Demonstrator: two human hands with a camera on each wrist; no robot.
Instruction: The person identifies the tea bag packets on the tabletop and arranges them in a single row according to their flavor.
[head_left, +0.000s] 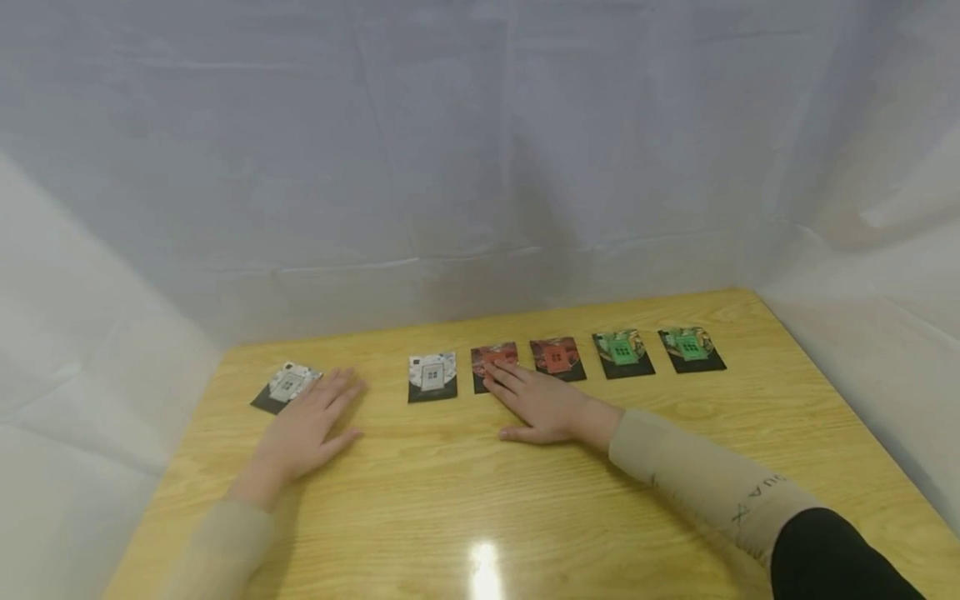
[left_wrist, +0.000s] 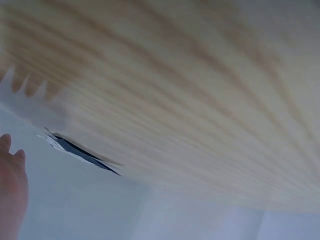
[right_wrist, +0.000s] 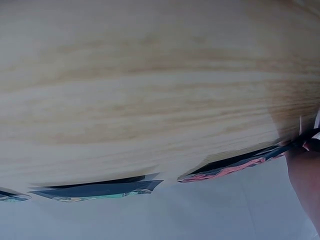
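Observation:
In the head view my left hand [head_left: 303, 425] is held out flat, its fingers straight and over the right edge of a small white-and-black packet [head_left: 287, 386] that lies askew. The left wrist view shows that packet [left_wrist: 80, 151] edge-on near my fingers [left_wrist: 11, 175]. My right hand [head_left: 543, 404] reaches across with straight fingers, its fingertips over the lower part of a red-and-black packet [head_left: 487, 356]. A second red packet [head_left: 557, 357] lies just beyond that hand. Between the hands is another white packet [head_left: 432, 377].
Two green-and-black packets [head_left: 622, 353] continue the row to the right on the wooden table [head_left: 420, 500]. A white cloth [head_left: 360, 167] hangs behind the table and at both sides.

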